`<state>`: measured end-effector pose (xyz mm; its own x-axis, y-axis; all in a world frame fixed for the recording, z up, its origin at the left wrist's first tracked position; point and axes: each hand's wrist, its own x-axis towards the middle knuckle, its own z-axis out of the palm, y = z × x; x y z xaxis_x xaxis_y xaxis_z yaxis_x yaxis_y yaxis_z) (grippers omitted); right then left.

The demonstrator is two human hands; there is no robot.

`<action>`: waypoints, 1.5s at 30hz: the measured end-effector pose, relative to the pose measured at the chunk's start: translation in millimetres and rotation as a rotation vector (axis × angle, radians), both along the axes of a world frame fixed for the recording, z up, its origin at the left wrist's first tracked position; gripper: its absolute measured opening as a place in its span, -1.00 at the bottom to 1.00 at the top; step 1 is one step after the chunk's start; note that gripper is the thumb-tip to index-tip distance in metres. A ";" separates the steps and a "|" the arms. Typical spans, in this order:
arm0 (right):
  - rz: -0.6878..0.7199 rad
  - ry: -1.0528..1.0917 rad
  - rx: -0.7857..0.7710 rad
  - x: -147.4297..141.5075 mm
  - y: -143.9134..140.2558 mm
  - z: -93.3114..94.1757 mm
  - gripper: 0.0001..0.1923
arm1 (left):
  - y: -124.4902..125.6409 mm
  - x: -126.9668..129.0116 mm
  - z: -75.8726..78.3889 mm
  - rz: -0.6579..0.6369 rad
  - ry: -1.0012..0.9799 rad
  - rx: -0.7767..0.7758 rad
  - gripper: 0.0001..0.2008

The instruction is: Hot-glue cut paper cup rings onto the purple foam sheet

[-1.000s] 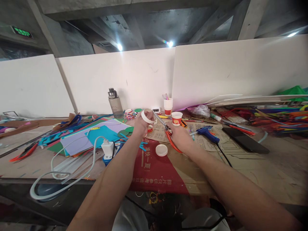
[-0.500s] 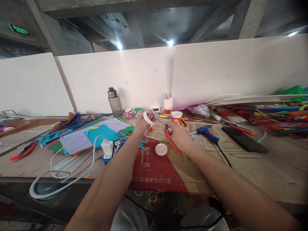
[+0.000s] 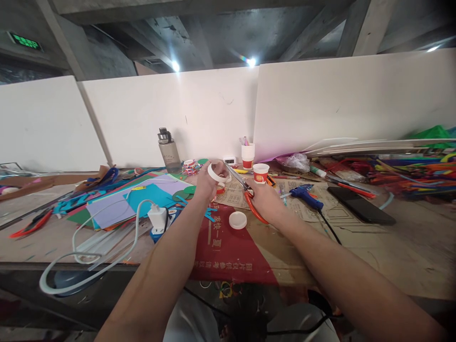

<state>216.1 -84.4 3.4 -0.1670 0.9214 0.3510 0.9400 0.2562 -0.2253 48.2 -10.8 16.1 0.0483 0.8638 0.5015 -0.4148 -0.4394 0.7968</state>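
My left hand (image 3: 205,184) is closed on a white paper ring (image 3: 218,175), which looks like a band cut from a paper cup. My right hand (image 3: 264,198) grips scissors (image 3: 236,176) with orange handles; their metal blades point up and left, the tips close to the ring's right side. Whether the blades touch the ring I cannot tell. A short round white piece (image 3: 238,220) lies on the red-printed cardboard (image 3: 228,256) below my hands. Just beyond my right hand stands a red and white paper cup (image 3: 261,173).
At right lie a blue glue gun (image 3: 307,196) and a black phone (image 3: 360,205). On the left are coloured paper sheets (image 3: 109,209), a white charger (image 3: 158,217) and its cable. A water bottle (image 3: 169,152) and a cup of pens (image 3: 248,156) stand at the back.
My left hand has moved slightly left with the ring, which is now tilted differently and farther from the scissors' pivot. My right hand still holds the scissors in nearly the same place.
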 end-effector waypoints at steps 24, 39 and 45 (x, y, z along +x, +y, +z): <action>0.051 0.070 0.051 5.7 6.3 -8.4 -0.52 | 3.4 -3.0 -2.0 0.004 0.107 -0.012 -0.61; 0.056 0.055 0.050 6.0 7.8 -9.5 -0.57 | -0.2 -2.8 -1.7 -0.041 0.139 -0.013 -0.61; 0.058 0.038 0.053 6.3 5.7 -5.4 -0.62 | 5.8 -8.5 -0.9 -0.108 0.156 -0.069 -0.56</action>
<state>222.4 -78.7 -1.9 -0.2051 0.8906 0.4059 0.9145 0.3221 -0.2449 39.7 -5.0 15.1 0.2153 0.8812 0.4208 -0.3257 -0.3414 0.8817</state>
